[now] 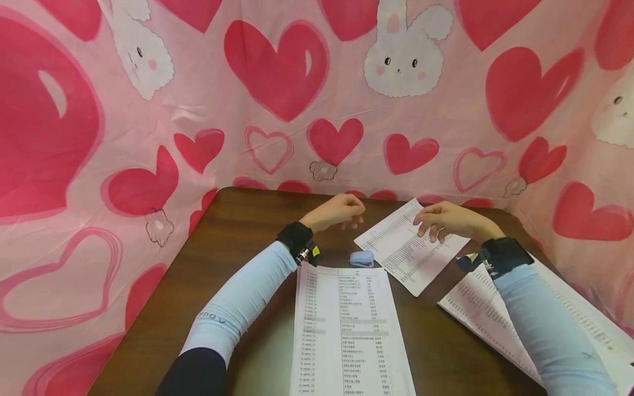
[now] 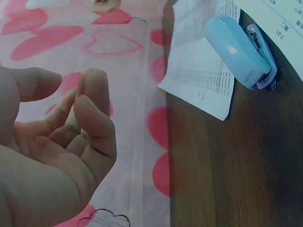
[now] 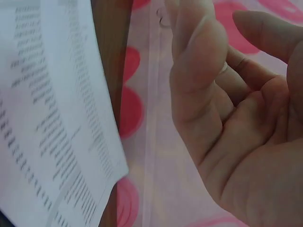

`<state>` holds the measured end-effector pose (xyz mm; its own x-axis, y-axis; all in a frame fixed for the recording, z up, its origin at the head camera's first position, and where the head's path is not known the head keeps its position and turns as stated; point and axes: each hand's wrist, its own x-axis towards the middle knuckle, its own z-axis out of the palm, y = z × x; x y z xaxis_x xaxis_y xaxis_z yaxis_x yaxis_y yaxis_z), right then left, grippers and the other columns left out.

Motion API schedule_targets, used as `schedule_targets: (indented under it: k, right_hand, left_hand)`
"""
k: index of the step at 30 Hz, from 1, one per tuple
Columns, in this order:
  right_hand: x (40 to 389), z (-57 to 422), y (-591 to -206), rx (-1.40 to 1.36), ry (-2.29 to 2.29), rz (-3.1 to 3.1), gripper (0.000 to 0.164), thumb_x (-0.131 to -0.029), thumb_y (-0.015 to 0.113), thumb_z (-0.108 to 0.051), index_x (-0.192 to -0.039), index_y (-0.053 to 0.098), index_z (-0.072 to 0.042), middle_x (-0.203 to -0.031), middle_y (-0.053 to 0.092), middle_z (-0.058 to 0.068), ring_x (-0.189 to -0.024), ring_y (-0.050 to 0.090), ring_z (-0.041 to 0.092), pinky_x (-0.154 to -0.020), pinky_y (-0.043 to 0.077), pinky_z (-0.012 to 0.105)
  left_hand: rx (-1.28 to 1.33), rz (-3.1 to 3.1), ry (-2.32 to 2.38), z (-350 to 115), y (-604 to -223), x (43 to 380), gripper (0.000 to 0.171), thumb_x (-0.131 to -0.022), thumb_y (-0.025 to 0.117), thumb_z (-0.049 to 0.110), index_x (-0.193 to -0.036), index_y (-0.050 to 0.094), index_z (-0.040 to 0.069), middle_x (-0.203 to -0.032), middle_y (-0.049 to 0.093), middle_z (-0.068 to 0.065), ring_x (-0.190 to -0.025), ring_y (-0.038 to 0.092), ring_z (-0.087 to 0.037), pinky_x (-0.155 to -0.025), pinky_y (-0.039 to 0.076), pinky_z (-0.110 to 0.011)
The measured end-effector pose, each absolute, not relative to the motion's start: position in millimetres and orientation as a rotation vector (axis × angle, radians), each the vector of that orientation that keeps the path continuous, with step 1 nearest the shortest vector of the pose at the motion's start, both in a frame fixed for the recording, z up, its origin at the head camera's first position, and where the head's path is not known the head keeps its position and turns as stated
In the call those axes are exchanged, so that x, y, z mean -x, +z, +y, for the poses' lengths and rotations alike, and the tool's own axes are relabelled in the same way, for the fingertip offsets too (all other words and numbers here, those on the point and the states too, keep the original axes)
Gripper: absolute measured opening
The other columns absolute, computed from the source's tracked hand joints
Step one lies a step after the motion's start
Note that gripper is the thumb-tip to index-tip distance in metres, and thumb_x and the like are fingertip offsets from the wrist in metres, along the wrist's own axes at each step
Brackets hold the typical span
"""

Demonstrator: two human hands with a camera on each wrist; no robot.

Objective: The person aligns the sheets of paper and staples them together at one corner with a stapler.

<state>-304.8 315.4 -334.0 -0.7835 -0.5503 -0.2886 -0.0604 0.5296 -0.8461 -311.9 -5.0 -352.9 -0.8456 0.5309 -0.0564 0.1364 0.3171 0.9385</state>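
My left hand [image 1: 337, 212] hovers over the back of the wooden table, fingers loosely bent. In the left wrist view a gap shows between thumb and fingertips, with nothing held. My right hand [image 1: 448, 220] hangs above a printed sheet [image 1: 406, 258] that lies slanted near the table's back edge. The right wrist view shows its fingers relaxed around bare air. Between the hands, nearer the front, sits a small light-blue stapler [image 1: 362, 259], also seen as a blue stapler [image 2: 241, 52] in the left wrist view. It lies just behind a long printed list [image 1: 346, 330].
More printed sheets [image 1: 487, 313] lie at the right, partly hidden under the right forearm. The wooden table [image 1: 247, 236] meets a pink curtain [image 1: 277, 148] with hearts and rabbits along its back and sides. Both wrists wear black straps with cameras.
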Motion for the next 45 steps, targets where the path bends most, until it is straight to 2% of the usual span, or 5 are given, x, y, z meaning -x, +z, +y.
schedule_targets:
  k: [12,26,38,42,45]
  right_hand:
    - [313.0,363.7,-356.1,0.21,-1.314,2.462,0.039,-0.09,0.049,-0.031,-0.113,0.049,0.001,-0.099,0.055,0.029,-0.075,0.056,0.043,-0.062,0.047,0.042]
    - [322.2,409.8,-383.8,-0.149,-1.337,2.458,0.049,-0.092,0.046,-0.026,-0.122,0.032,0.009,-0.095,0.06,0.024,-0.068,0.059,0.029,-0.059,0.048,0.034]
    - [314.3,425.6,-401.5,-0.281,-1.326,2.466,0.048,-0.091,0.047,-0.023,-0.121,0.035,0.013,-0.083,0.062,0.015,-0.067,0.06,0.03,-0.063,0.049,0.037]
    - [316.9,427.8,-407.3,-0.339,-1.366,2.398,0.041,-0.092,0.045,-0.018,-0.115,0.036,0.014,-0.076,0.062,0.014,-0.059,0.059,0.023,-0.057,0.049,0.034]
    - [317.7,429.0,-411.5,-0.399,-1.377,2.371,0.039,-0.092,0.045,-0.018,-0.114,0.039,0.013,-0.074,0.062,0.014,-0.056,0.058,0.022,-0.056,0.049,0.033]
  left_hand:
    - [-0.486,2.29,1.504,28.3,-367.8,328.7,0.036,-0.084,0.059,0.022,-0.116,0.051,0.008,-0.102,0.058,-0.006,-0.095,0.056,-0.031,-0.076,0.044,-0.048]
    - [-0.506,2.677,1.048,55.9,-397.6,345.8,0.043,-0.082,0.058,0.026,-0.117,0.049,0.003,-0.112,0.054,-0.009,-0.092,0.053,-0.021,-0.073,0.046,-0.035]
    - [-0.366,2.746,0.829,55.0,-410.1,344.9,0.036,-0.077,0.061,0.028,-0.103,0.054,0.004,-0.096,0.056,-0.004,-0.08,0.051,-0.018,-0.066,0.044,-0.031]
    - [-0.329,2.624,0.955,59.3,-411.1,345.3,0.021,-0.078,0.062,0.025,-0.081,0.054,0.006,-0.077,0.049,-0.001,-0.07,0.05,-0.018,-0.066,0.047,-0.037]
    - [-0.299,2.574,0.995,64.9,-412.9,347.2,0.028,-0.079,0.06,0.022,-0.06,0.045,0.009,-0.06,0.035,0.001,-0.057,0.042,-0.016,-0.064,0.047,-0.037]
